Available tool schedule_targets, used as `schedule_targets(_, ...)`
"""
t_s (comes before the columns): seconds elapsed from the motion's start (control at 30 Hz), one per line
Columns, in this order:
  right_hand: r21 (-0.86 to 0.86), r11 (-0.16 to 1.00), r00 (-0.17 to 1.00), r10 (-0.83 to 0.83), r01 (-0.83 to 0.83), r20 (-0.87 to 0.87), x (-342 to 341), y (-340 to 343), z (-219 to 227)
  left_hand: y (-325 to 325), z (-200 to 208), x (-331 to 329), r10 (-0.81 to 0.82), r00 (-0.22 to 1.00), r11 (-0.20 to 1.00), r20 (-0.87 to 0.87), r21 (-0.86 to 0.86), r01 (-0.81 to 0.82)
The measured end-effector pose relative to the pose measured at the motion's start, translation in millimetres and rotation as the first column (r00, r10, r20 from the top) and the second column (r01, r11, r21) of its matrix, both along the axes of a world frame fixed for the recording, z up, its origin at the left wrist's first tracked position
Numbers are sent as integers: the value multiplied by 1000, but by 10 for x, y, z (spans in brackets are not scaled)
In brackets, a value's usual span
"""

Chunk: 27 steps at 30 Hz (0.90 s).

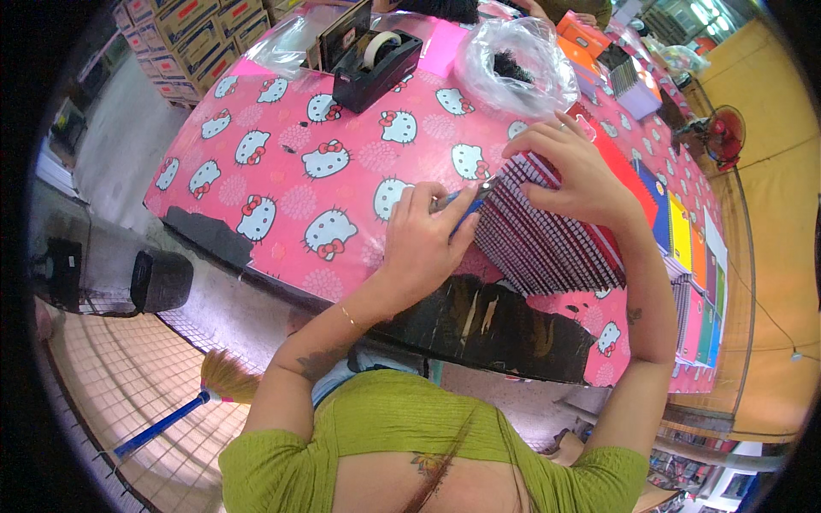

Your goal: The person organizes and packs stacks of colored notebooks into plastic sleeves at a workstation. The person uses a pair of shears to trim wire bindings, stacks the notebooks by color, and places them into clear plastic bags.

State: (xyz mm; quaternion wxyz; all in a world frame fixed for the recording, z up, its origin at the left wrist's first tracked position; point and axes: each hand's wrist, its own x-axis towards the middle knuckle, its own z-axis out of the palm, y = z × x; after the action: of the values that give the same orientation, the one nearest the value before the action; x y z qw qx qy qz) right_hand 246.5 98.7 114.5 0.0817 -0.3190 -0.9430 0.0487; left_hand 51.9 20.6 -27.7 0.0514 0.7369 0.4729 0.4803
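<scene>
A stack of spiral notebooks (543, 231) with red covers lies in front of me, its rows of dark wire coils turned toward me. My left hand (428, 231) is closed around small blue-handled pliers (469, 209). Their metal jaws are at the coil ends on the stack's far left corner. With fingers and thumb curved, my right hand (577, 175) grips the far end of the notebooks, near the plier tips. Whether the jaws hold a wire is too small to tell.
A black tape dispenser (376, 73) and a clear plastic bag (517, 73) stand farther back on the pink patterned table cover (291, 205). Coloured notebooks (680, 235) are piled at right. Another person's hand (537, 10) shows at the far edge. A broom (227, 376) lies at lower left.
</scene>
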Motion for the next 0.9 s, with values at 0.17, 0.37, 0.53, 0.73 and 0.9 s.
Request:
schedule_targets(0.17,-4,1000,1000,-3,3,-2,3,-5,2,33,-66,-92,-10,605,473,796,-529,705)
schedule_targets(0.37,-11,1000,1000,-3,3,-3,-10,-11,17,25,-65,-73,70,486,438,871,-464,770)
schedule_targets(0.53,-12,1000,1000,-3,3,-6,-1,-13,14,20,58,-103,-50,690,506,722,-578,641)
schedule_targets(0.73,-19,1000,1000,-4,4,7,-8,-9,26,38,-24,-96,80,518,411,852,-502,761)
schedule_targets(0.9,-14,1000,1000,-14,14,10,-15,-7,12,-43,-57,-18,-78,993,982,89,-163,91)
